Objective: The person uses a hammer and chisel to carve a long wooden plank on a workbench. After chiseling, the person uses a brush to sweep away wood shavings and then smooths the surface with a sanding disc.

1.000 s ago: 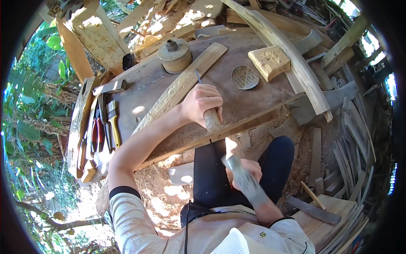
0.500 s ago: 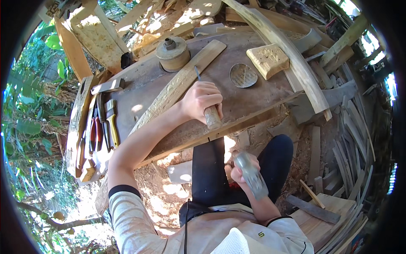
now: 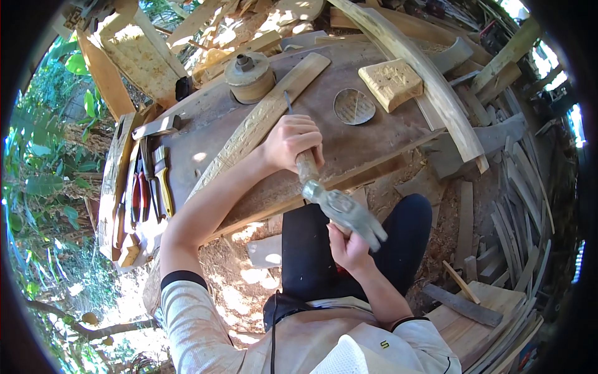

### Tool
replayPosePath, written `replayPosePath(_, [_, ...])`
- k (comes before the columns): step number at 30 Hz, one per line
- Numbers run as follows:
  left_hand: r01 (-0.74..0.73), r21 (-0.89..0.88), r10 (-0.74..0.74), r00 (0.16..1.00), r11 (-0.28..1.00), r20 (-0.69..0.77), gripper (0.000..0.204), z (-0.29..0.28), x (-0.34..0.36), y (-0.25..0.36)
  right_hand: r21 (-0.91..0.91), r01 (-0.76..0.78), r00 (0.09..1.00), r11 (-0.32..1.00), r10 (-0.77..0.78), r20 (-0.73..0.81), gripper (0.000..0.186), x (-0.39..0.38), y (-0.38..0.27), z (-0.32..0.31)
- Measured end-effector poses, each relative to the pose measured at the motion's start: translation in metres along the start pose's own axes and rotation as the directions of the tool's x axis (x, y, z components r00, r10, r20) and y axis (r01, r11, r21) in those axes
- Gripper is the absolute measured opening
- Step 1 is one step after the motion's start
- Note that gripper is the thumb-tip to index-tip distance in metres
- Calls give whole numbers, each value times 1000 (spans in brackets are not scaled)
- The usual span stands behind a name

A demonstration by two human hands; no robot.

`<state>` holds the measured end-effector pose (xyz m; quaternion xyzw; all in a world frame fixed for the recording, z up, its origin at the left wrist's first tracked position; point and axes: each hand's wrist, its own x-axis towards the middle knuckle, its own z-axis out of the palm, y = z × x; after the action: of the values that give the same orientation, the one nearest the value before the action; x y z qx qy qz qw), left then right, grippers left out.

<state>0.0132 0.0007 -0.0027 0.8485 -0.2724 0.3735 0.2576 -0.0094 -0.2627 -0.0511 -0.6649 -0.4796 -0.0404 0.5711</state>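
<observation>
Head view. Left hand: what's it got?

Chisel. Fingers wrapped snugly round the wooden handle, no gap. Thin blade pokes out beyond the knuckles.

And the blade's tip?

At the plank, near its right edge. Can't tell how deep it bites. Plank lies aslant on the tabletop, surface marked with cuts, part of it behind the forearm.

Right hand?

Curled into a fist, holding the hammer. Hammer's handle mostly hidden beneath the head. Face end up at the butt of the chisel, looks to be touching; claw points down and right, over the dark trousers.

Others on the tabletop?

Round drum with a metal stub on top, just left of the plank's far end. Oval disc to the right of the chisel, then a pale block, near a long curved beam.

Left side?

Yellow-handled brush, red-handled pliers just beside it.
</observation>
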Motion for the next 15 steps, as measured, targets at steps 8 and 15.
replayPosePath(8, [9,47,-9,1000,999,-7,26,1,3,7,-215,51,997,975,-61,-38,9,-17,13,-11])
replayPosePath(15, [22,74,-22,1000,997,-11,26,1,-2,17,-92,-33,995,995,42,94,9,-18,-6,-23])
